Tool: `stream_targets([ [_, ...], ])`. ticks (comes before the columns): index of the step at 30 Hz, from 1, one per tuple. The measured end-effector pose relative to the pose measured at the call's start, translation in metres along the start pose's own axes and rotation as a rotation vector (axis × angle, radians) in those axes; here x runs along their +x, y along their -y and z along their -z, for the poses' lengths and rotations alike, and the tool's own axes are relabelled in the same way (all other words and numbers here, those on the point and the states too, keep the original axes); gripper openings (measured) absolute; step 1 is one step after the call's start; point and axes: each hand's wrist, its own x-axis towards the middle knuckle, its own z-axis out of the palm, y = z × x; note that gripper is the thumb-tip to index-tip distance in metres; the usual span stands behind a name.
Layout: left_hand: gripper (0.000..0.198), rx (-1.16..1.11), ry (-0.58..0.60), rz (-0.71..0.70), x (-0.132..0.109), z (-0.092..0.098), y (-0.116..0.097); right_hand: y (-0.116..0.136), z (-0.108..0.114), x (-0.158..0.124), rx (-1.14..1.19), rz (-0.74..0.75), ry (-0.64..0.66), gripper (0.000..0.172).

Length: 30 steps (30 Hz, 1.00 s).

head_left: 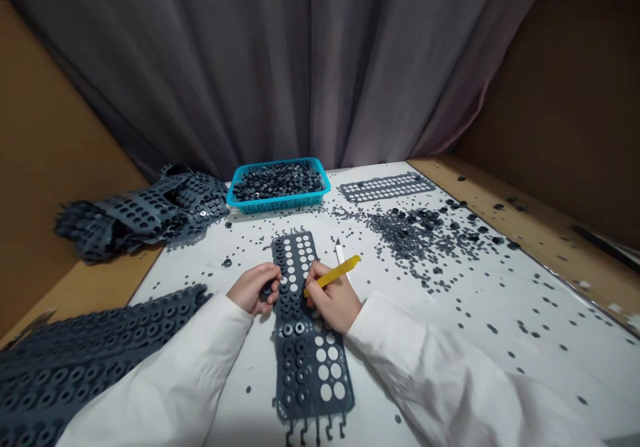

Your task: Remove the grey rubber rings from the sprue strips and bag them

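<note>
A dark grey rubber sheet (311, 403) lies lengthwise on the white table in front of me. Some of its rows hold ring-shaped pieces, and others are round holes with white showing through. My right hand (334, 300) is closed around a yellow pen-like tool (341, 270), its lower end over the middle of the sheet; the fingers hide the tip. At the sheet's left edge, my left hand (254, 289) is curled around a small dark rubber piece (268, 289). Just beyond my right hand lies a white stick-like tool (340, 252) with a dark pointed tip.
A blue basket (278, 203) full of small black pieces stands at the back. Crumpled grey sheets (135, 210) lie back left, stacked sheets (75, 360) front left. A punched sheet (387, 186) and scattered black discs (413, 233) are on the right. A grey curtain (280, 67) hangs behind.
</note>
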Motion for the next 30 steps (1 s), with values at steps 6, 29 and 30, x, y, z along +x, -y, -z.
stream_targets([
  [6,0.017,0.789,-0.174,-0.373,-0.007,0.0,0.001,0.01,0.001,0.0,-0.105,-0.004,0.014,0.016],
  [29,0.018,1.172,-0.358,-0.838,-0.024,-0.004,-0.001,0.011,0.001,0.003,-0.127,-0.001,-0.035,0.019],
  [30,0.016,1.052,-0.446,-0.818,-0.025,-0.001,-0.004,0.01,0.001,0.003,-0.115,0.003,-0.033,0.019],
])
